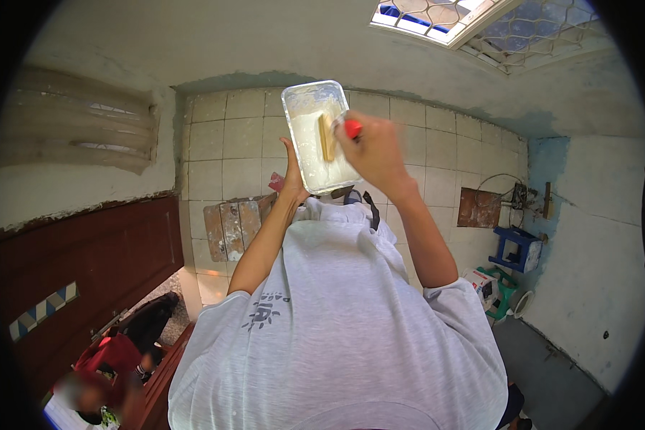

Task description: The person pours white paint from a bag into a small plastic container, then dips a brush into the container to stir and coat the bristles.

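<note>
My left hand (pixel 292 173) holds a white rectangular tray (pixel 324 93) by its left side, thumb up along the wall and the other fingers partly hidden beneath. White paint (pixel 308 147) covers much of the tray's bottom, with smears on its far end. In my right hand (pixel 380 150), slightly blurred, is what looks like a wide flat paintbrush (pixel 326 137) with a yellowish head. A red part, apparently its handle, shows between the fingers. The brush head is over the paint in the middle of the tray; whether it touches is hard to see.
A paint-spotted wooden stool (pixel 233 228) stands at left on the tiled floor. On the right are a blue plastic stool (pixel 519 249) and a green container (pixel 505 292). A person in red (pixel 115 355) is by the brown door (pixel 93 251). A grilled window (pixel 437 21) opens at upper right.
</note>
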### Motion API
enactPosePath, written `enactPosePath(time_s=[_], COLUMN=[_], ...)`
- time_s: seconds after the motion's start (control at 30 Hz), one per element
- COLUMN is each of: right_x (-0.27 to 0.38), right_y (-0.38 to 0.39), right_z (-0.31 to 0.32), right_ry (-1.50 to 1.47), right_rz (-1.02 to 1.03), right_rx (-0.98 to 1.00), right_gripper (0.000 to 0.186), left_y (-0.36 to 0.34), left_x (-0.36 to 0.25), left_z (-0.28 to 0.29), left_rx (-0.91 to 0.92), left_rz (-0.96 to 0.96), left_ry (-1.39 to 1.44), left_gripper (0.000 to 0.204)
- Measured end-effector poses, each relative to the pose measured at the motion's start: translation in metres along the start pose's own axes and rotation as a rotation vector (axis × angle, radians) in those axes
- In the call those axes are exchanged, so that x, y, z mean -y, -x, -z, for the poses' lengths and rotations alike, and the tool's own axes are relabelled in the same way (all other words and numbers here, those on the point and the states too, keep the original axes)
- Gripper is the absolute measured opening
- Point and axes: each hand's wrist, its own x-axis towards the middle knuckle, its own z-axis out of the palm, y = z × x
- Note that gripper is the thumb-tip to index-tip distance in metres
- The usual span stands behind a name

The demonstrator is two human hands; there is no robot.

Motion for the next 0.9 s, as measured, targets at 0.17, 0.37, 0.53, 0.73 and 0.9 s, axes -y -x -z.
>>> enactPosePath(time_s=[0.17, 0.37, 0.53, 0.73, 0.9], right_x=[0.005, -0.003, 0.003, -0.01, -0.015], right_y=[0.002, 0.007, -0.002, -0.001, 0.001], right_z=[-0.001, -0.004, 0.006, 0.028, 0.037], right_ry=[0.022, 0.057, 0.033, 0.057, 0.336], right_rz=[-0.13, -0.133, -0.209, -0.117, -0.061], right_rx=[0.257, 0.189, 0.27, 0.303, 0.504], right_gripper=[0.025, 0.025, 0.024, 0.018, 0.017], left_y=[-0.004, -0.005, 0.0, 0.0, -0.005], left_x=[0.001, 0.0, 0.0, -0.002, 0.004], left_z=[0.013, 0.0, -0.007, -0.003, 0.013], left_rx=[0.038, 0.039, 0.013, 0.039, 0.019], left_rz=[0.029, 0.045, 0.069, 0.103, 0.075], left_ry=[-0.032, -0.089, -0.11, -0.134, -0.166], left_gripper=[0.103, 0.107, 0.108, 0.106, 0.101])
